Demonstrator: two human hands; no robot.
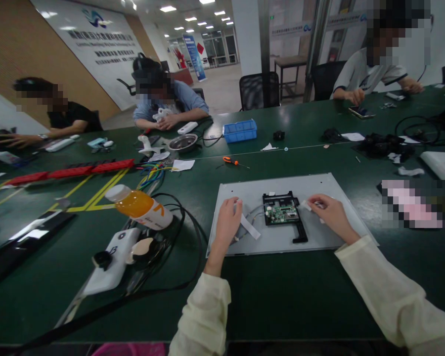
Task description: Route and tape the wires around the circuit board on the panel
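Note:
A flat grey panel (319,188) lies on the table in front of me. On it sits a black plastic frame (301,232) holding a green circuit board (280,213), with grey cables (252,213) running off its left side. My left hand (228,222) is over the panel's left part, fingers curled together at the top end of a white strip (250,228) that slants down toward the cables. Just right of the board, my right hand (331,213) pinches a small white piece (306,205), whose kind I cannot make out.
Left of the panel stand an orange drink bottle (143,207), a white device (113,262) and black cables (187,217). Beyond it lie an orange-handled screwdriver (232,161), a blue basket (240,131) and a metal bowl (183,143). Several people sit across the table.

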